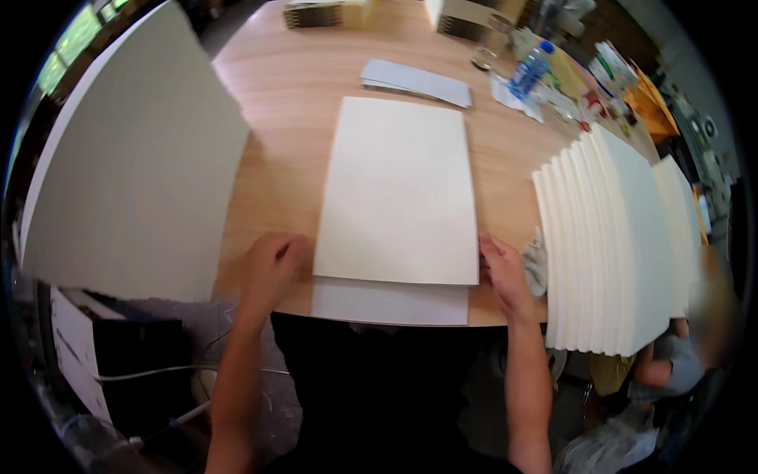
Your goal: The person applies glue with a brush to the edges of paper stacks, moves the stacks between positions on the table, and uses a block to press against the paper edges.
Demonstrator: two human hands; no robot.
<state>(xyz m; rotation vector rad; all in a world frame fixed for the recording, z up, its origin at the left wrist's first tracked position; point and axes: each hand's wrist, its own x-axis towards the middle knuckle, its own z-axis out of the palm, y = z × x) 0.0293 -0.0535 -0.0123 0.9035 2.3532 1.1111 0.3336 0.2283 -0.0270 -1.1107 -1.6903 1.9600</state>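
A large cream board (pixel 399 189) lies flat on the wooden table in front of me. Under its near end a pale grey-white sheet (pixel 387 304) sticks out, level with the table's front edge. My left hand (pixel 275 265), slightly blurred, is curled just off the board's left edge with nothing seen in it. On the other side my right hand (pixel 503 270) has its fingers bent in at the board's right edge, close to the near corner. Part of those fingertips is hidden.
A tall stack of cream boards (pixel 118 174) rises at the left. At the right stand several folded cream stacks (pixel 600 245) beside a crumpled cloth (pixel 534 265). Farther back are white strips (pixel 416 81), a water bottle (pixel 531 71) and a glass (pixel 491 43). Another person's arm (pixel 654 369) shows at right.
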